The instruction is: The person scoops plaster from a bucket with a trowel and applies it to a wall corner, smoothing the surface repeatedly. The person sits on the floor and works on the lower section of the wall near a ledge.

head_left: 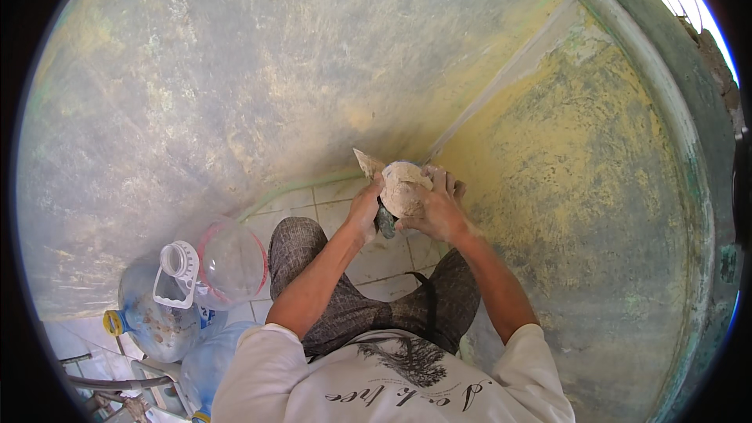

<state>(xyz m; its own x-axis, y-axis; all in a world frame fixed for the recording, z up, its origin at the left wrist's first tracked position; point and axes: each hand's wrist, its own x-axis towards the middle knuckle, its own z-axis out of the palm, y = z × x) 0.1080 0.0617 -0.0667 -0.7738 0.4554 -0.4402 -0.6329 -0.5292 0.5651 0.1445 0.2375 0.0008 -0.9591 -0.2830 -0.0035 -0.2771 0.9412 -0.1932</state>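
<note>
Both my hands meet in front of me near a wall corner. My left hand (365,208) grips the dark handle of a putty knife (366,162), whose pale pointed blade sticks up to the left. My right hand (435,211) holds a putty-caked flat tool (403,188), tilted toward me, with a lump of whitish putty on it. The knife blade touches the edge of that lump. My knees in grey patterned trousers are bent below the hands.
A scraped grey-yellow wall (235,86) fills the left; a yellow patchy wall (580,188) stands to the right, ending at a green door frame (689,125). Several large clear water jugs (196,282) lie on the white tiled floor (384,254) at lower left.
</note>
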